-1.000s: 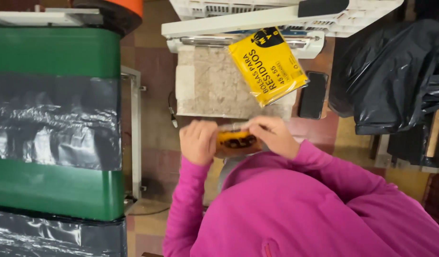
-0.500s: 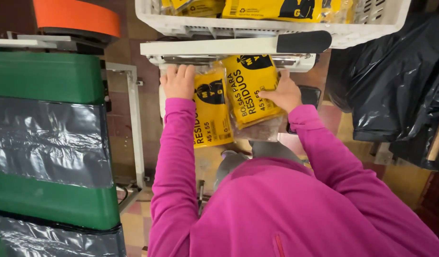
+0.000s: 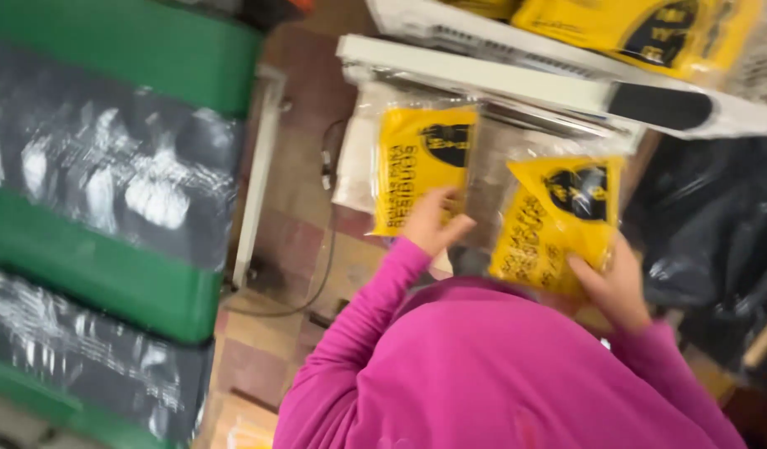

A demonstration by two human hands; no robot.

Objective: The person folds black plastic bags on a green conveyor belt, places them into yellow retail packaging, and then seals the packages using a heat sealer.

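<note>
Two yellow packets in clear plastic lie under a white sealing machine bar (image 3: 516,79) with a black handle (image 3: 658,104). My left hand (image 3: 429,220) grips the lower edge of the left yellow packet (image 3: 421,158). The right yellow packet (image 3: 558,224) is tilted, and my right hand (image 3: 616,283) holds it at its lower right corner. Both my sleeves are magenta. The picture is blurred.
A white basket (image 3: 450,25) with more yellow packets (image 3: 641,25) stands above the bar. Green bins (image 3: 117,66) lined with black bags fill the left side. A black plastic bag (image 3: 716,233) hangs at the right. A cable (image 3: 325,249) runs over the tiled floor.
Both hands have come down from the sealer bar. The two packets now lie further apart, the right one tilted. The view has swung and tilted to the left.
</note>
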